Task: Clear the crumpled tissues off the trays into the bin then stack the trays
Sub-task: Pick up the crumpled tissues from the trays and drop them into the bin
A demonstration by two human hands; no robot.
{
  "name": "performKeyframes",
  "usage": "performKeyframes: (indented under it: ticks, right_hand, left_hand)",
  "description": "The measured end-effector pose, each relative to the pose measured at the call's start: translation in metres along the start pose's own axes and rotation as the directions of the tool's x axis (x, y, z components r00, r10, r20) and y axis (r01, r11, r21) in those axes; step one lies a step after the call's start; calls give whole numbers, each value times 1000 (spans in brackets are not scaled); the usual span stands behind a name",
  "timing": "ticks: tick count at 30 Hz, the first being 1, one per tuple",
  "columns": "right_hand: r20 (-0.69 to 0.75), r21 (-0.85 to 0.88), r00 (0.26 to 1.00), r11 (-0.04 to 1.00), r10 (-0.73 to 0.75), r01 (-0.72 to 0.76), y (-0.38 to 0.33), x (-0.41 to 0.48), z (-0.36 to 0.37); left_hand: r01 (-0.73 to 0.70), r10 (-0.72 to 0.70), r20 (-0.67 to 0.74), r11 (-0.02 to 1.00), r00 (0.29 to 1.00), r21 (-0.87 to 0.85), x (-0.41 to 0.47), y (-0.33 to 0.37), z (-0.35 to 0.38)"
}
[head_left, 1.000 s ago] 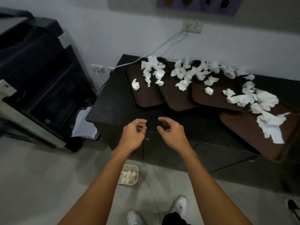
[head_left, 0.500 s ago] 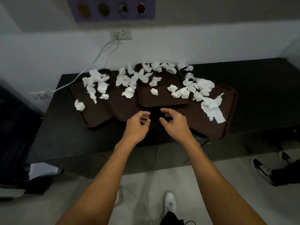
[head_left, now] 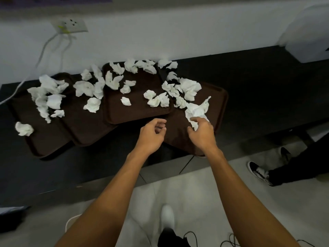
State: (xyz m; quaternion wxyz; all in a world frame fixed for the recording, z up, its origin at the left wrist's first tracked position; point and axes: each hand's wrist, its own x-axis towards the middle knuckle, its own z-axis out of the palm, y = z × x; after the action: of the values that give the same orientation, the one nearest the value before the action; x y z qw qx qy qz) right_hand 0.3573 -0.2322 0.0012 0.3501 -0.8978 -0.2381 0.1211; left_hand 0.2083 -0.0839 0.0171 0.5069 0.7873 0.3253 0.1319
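Head view. Four dark brown trays on a black counter, fanned and overlapping: leftmost tray and second tray run their long axes from the wall toward the near-left; third tray lies uppermost in the overlap, roughly square to the wall; rightmost tray is angled with its long axis toward the near-right, its near corner overhanging the counter edge. Contents: crumpled white tissues scattered over all four, densest along the wall side; one loose wad sits alone at the leftmost tray's near-left part; a few pieces lie on the counter by the wall. Largest item: a long, partly unfolded tissue on the rightmost tray, pointing up-right. Right hand over that tray, fingers loosely curled, fingertips touching the tissue's near end; whether it is gripped cannot be told. Left hand hovers beside it over the tray overlap, fingers curled inward, holding nothing. Wall socket with cable above left. Bin not visible. Another person's shoe and dark trouser leg at right, partly cut off. Picture soft with motion blur.
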Motion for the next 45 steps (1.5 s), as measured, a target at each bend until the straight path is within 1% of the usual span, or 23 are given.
performKeyframes:
  ticks: [2,6,8,9,12,15,18,21,24,26,29,31,33,36,39,42,45]
  right_hand:
    - [0,-111,999,993,41,-41,19,17,0]
    - [86,-261,993,964,81,-56,43,41,8]
    - [111,-285,992,958,58,-24,48,41,17]
    - [107,-288,994,957,17,15,50,37,22]
    - [100,-266,988,954,-116,139,50,21,37]
    - [114,-211,967,946,-228,247,47,7,47]
    - [133,-138,944,937,-302,320,43,-1,48]
    - [129,-46,950,955,-284,292,42,-4,49]
    - [107,57,966,972,-234,229,39,-2,45]
    - [112,97,955,960,-274,264,38,0,42]
    - [94,60,950,954,-298,294,40,0,40]
    - [59,-19,960,961,-275,276,42,-1,39]
    - [25,-107,957,951,-288,289,43,0,36]
    - [36,-175,955,939,-293,295,40,9,35]
    - [105,-175,952,937,-288,303,37,22,40]
    - [205,-103,937,945,-284,309,36,32,44]
    - [228,-39,943,965,-244,259,33,34,46]
  left_hand:
    - [3,-3,4,1000,1000,4,6,-1,8]
    - [32,-32,1,999,999,19,15,-6,14]
    - [46,-46,-1,999,999,28,18,-9,14]
    - [52,-52,-4,998,999,31,19,-10,13]
    - [64,-63,-19,997,998,42,23,-13,13]
    - [74,-73,-28,996,997,41,27,-16,15]
    - [81,-80,-31,996,996,32,32,-16,22]
    - [85,-84,-20,996,996,36,33,-19,31]
    - [34,-33,-9,996,999,80,36,-21,39]
    - [-16,10,62,994,998,105,42,-22,43]
    - [-53,25,182,987,983,153,50,-19,49]
    - [-29,1,174,987,985,158,54,-18,53]
    - [16,-38,148,989,988,146,56,-17,56]
    - [48,-67,148,990,987,129,57,-21,58]
    - [64,-84,157,990,984,128,56,-25,58]
    - [87,-103,163,991,981,99,55,-26,58]
    - [98,-110,153,992,982,83,55,-28,58]
